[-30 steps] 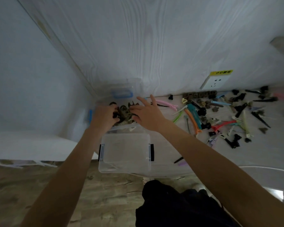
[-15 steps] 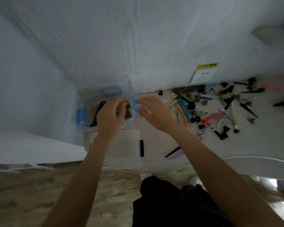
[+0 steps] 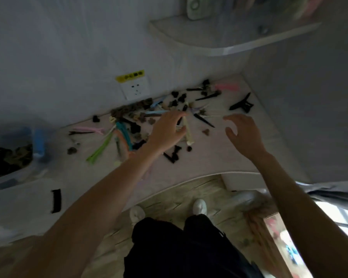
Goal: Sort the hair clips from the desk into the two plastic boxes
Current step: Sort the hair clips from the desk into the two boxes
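Your left hand [image 3: 165, 131] and right hand [image 3: 243, 133] hover released, fingers loose, over hair clips [image 3: 129, 125] on the desk [image 3: 219, 157]; the yellow outlet label [image 3: 130, 76] is unreadable.

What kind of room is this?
Probably a bedroom or study at home: a white desk strewn with hair clips stands in a wall corner, with a wall socket behind, a curved shelf above and wood-look flooring.

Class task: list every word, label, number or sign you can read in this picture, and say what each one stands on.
Yellow sticker above the wall socket: dark marks, too blurred to read.
Nothing else shows any writing: none on the hair clips, the boxes or the shelf.
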A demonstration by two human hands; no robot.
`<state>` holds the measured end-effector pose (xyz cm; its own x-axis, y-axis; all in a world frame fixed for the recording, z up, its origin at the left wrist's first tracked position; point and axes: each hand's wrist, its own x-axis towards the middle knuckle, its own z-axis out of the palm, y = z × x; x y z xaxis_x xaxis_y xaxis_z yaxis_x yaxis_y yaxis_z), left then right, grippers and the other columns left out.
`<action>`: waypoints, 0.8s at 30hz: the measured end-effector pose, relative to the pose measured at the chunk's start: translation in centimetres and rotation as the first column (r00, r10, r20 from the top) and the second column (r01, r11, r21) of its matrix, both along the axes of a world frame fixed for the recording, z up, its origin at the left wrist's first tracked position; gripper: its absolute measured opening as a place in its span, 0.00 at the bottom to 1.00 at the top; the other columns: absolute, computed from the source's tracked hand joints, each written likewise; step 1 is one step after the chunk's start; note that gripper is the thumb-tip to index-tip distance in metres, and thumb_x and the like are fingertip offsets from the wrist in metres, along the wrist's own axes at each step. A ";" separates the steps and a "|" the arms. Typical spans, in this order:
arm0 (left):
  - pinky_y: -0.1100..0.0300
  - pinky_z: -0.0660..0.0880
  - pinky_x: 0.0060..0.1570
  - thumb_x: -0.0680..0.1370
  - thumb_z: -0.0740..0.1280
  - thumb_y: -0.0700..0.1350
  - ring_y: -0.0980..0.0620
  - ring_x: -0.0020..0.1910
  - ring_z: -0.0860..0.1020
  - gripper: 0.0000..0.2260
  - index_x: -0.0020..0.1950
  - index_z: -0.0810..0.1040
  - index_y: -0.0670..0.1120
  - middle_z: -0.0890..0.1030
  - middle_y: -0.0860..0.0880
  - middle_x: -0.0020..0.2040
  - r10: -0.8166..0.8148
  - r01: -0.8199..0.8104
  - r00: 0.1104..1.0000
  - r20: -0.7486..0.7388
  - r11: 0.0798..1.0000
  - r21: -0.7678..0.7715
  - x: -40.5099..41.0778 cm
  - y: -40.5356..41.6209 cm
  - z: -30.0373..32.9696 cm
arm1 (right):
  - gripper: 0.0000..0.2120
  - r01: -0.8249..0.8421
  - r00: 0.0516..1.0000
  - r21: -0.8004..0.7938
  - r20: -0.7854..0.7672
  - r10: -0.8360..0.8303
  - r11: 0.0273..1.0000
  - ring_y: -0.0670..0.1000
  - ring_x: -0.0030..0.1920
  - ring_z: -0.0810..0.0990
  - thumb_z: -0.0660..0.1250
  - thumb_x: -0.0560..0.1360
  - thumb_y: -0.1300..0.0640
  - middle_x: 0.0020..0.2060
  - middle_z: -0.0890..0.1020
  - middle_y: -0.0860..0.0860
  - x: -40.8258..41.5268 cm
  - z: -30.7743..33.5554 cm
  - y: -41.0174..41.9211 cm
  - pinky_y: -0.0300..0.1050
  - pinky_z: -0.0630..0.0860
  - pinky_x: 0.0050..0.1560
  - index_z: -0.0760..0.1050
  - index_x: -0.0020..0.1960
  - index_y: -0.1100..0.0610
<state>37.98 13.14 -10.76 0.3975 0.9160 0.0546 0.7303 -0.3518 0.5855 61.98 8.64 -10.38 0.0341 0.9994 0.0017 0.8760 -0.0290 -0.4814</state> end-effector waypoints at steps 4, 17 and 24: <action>0.54 0.62 0.66 0.77 0.65 0.49 0.46 0.70 0.64 0.23 0.70 0.65 0.48 0.67 0.46 0.71 0.018 -0.021 0.995 -0.098 0.999 -0.035 7.0 2.3 -2.2 | 0.23 0.036 0.998 -0.044 0.054 -0.034 0.998 0.62 0.67 0.66 0.62 0.75 0.55 0.68 0.68 0.62 8.0 -1.9 4.3 0.49 0.58 0.67 0.67 0.69 0.58; 0.49 0.63 0.69 0.77 0.64 0.49 0.46 0.72 0.61 0.26 0.73 0.61 0.51 0.64 0.47 0.73 -0.014 -0.015 0.943 -0.332 0.996 -0.086 10.6 4.4 -6.2 | 0.18 -0.219 0.973 -0.128 0.048 0.226 0.967 0.67 0.60 0.72 0.54 0.73 0.53 0.68 0.72 0.55 8.0 -6.7 8.4 0.60 0.71 0.59 0.76 0.56 0.59; 0.51 0.65 0.65 0.72 0.70 0.45 0.46 0.68 0.64 0.28 0.70 0.65 0.50 0.67 0.47 0.70 0.116 -0.140 0.954 -0.277 0.988 -0.067 7.6 2.0 -5.8 | 0.30 -0.145 0.980 -0.145 -0.154 0.122 0.979 0.60 0.70 0.62 0.65 0.74 0.61 0.73 0.61 0.58 6.1 -6.8 5.4 0.53 0.63 0.70 0.59 0.73 0.54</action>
<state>45.56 15.19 -16.51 0.2657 0.9566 -0.1194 0.9014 -0.2026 0.3827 68.12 14.04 -17.20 -0.1113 0.9826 -0.1487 0.7989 -0.0005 -0.6015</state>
